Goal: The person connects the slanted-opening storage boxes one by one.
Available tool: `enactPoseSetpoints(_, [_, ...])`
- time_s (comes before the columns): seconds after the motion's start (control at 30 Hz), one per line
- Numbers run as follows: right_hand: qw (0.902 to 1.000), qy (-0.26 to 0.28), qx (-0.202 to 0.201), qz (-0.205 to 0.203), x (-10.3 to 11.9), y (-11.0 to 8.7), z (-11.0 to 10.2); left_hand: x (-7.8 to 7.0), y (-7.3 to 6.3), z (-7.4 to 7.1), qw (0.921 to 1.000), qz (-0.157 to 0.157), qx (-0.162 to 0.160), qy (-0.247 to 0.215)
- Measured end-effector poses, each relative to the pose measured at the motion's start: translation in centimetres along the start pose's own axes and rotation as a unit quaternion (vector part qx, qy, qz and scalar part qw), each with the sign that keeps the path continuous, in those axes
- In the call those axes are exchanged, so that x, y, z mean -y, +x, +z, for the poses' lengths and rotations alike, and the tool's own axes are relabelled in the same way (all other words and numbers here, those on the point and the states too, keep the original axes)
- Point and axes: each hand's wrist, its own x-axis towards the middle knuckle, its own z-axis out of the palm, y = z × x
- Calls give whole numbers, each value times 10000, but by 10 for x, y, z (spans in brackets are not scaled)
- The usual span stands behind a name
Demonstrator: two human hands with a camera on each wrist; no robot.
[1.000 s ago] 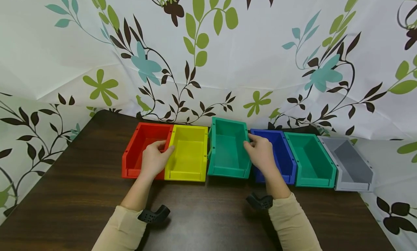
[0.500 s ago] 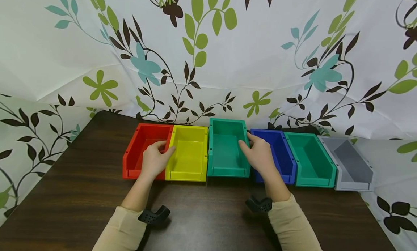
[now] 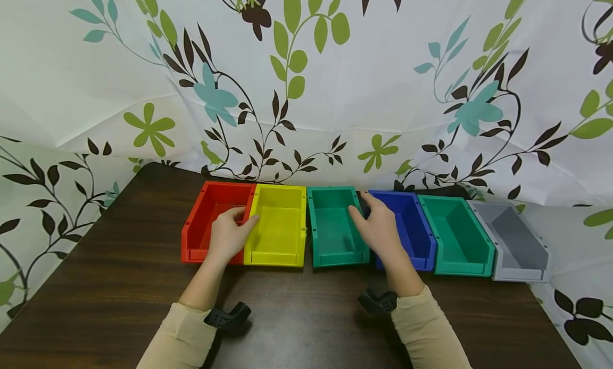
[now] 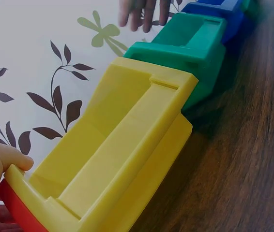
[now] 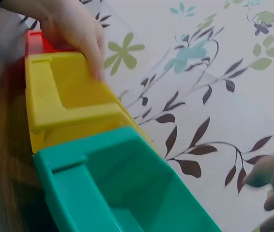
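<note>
My left hand grips the adjoining side walls of the red bin and the yellow bin. In the left wrist view its thumb lies at the yellow rim, and the other fingers are on the red side. A green bin sits just right of the yellow one, with a narrow gap between them. Over that green bin's right edge hovers my right hand, thumb and fingers apart. The right wrist view shows these fingers off the green rim, holding nothing.
Right of the near green bin stand a blue bin, a second green bin and a grey bin, all in one row. Behind the dark wooden table hangs a leaf-patterned cloth.
The middle green bin, raised and held by my right hand a second ago, has come down level with its neighbours. My right thumb has moved off its rim. The left hand stays put.
</note>
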Motion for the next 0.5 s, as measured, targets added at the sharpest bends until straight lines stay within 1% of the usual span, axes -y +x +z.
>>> enactPoseSetpoints(0.17, [9988,-466,21,175,-6,3,4,-1,0,1,10000,27,1,6])
enactPoseSetpoints(0.3, [9954,-953,36,115,-4,5,9,-1,-1,1,10000,25,-19,-15])
enactPoseSetpoints(0.4, [9916,-1282,10,192,-1,6,14,-1,-1,0,10000,-12,-28,23])
enactPoseSetpoints(0.5, [9901,-1366,-52,314,-1,7,17,0,-1,1,10000,-39,-14,73])
